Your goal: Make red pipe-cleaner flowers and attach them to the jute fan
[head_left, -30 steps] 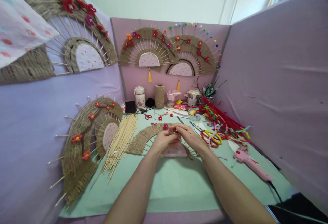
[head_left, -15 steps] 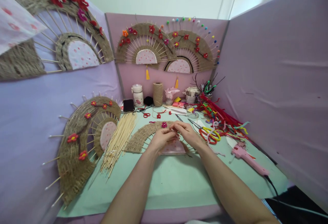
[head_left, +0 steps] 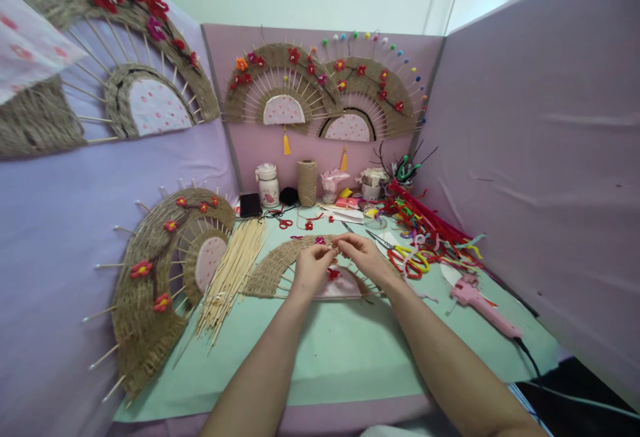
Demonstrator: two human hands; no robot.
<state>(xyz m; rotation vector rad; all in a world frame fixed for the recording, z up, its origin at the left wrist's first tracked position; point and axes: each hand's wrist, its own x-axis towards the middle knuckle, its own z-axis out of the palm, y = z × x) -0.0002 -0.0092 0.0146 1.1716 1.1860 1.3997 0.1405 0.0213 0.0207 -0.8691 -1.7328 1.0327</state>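
A half-woven jute fan (head_left: 273, 270) with stick ribs and a pink speckled centre lies flat on the green table (head_left: 350, 357). My left hand (head_left: 311, 268) and my right hand (head_left: 361, 257) meet over its top edge. Their fingertips are pinched together on something small that I cannot make out, close to a little red flower (head_left: 321, 241) on the weave. A red bit (head_left: 333, 273) shows just below my left fingers.
A bundle of bamboo sticks (head_left: 233, 277) lies to the left, beside a finished fan (head_left: 160, 277) leaning on the wall. Right of my hands are scissors (head_left: 407, 260), coloured pipe cleaners (head_left: 435, 230) and a pink glue gun (head_left: 483, 307). A twine spool (head_left: 307, 182) and jars stand at the back.
My hands stay pinched together over the fan. My left hand has shifted slightly, and a red bit now shows under it. The view has drifted a little.
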